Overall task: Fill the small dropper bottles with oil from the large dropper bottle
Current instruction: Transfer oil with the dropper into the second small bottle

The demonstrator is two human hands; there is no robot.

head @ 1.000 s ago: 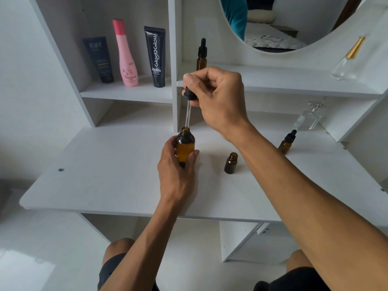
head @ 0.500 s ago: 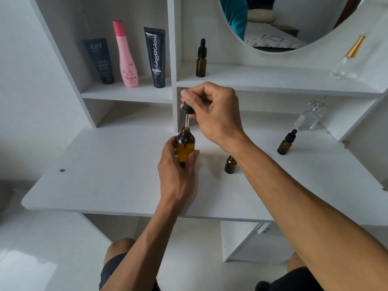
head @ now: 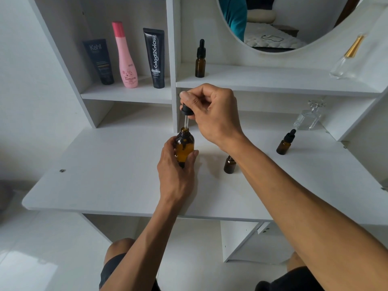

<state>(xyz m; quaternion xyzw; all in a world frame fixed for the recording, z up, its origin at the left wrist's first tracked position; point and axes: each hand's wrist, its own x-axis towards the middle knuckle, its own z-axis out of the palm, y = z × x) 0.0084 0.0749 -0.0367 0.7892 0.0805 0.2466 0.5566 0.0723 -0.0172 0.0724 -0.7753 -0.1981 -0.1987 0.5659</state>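
Note:
The large amber dropper bottle [head: 184,149] stands upright on the white desk [head: 105,175], gripped round its body by my left hand [head: 176,175]. My right hand [head: 212,114] pinches the black dropper cap [head: 185,110]; its glass tube reaches down into the large bottle's open neck. A small amber bottle without a cap [head: 230,164] stands just right of the large one, partly behind my right forearm. A capped small dropper bottle [head: 285,142] stands further right. Another capped small bottle [head: 200,59] stands on the middle shelf.
Three cosmetic containers sit in the left shelf bay: a dark tube [head: 98,61], a pink bottle [head: 125,57] and a black tube [head: 156,57]. Clear glass perfume bottles stand at right, one on the desk [head: 308,118] and one on the shelf [head: 346,57]. A round mirror [head: 283,24] hangs above.
My right hand has lowered the dropper, so more of the glass tube sits inside the large bottle's neck. My left hand and the large bottle have stayed put.

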